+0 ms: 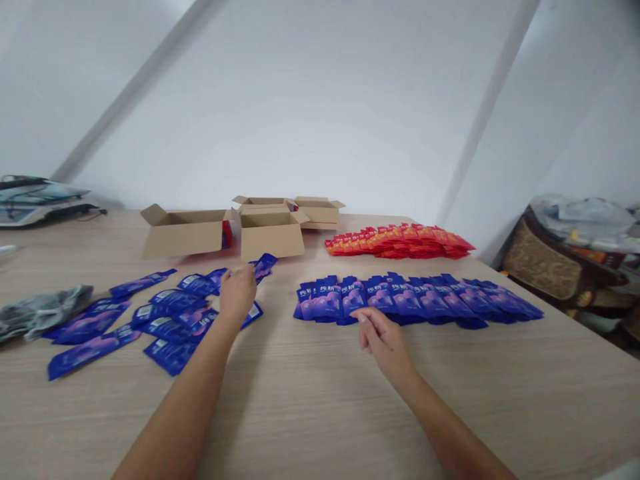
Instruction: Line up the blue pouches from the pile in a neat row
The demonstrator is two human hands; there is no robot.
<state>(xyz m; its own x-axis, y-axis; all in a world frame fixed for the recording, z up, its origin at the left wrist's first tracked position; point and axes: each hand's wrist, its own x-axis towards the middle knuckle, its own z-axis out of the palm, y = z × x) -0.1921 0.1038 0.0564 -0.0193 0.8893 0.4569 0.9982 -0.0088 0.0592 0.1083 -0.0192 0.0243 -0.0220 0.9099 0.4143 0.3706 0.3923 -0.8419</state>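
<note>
My left hand (pixel 238 291) is closed above the left-hand pile, with a blue-purple pouch (pixel 265 265) at its fingertips. The pinch itself is partly hidden by the back of the hand. Below and left of it, loose blue pouches (pixel 173 307) lie scattered at different angles, some with their barcoded backs up. My right hand (pixel 379 335) has its fingers curled together, nothing visible in them. Its fingertips are close to the lower edge of a row of overlapping blue pouches (pixel 400 298), laid face up; contact cannot be made out.
Behind the pouches stand open cardboard boxes (pixel 273 241), one box (pixel 184 239) further left. Red pouches (pixel 400 241) lie overlapped at the back right. A grey cloth (pixel 45 310) rests at the left. Beyond the table's right edge is a patterned chair (pixel 545 263) with bags on it.
</note>
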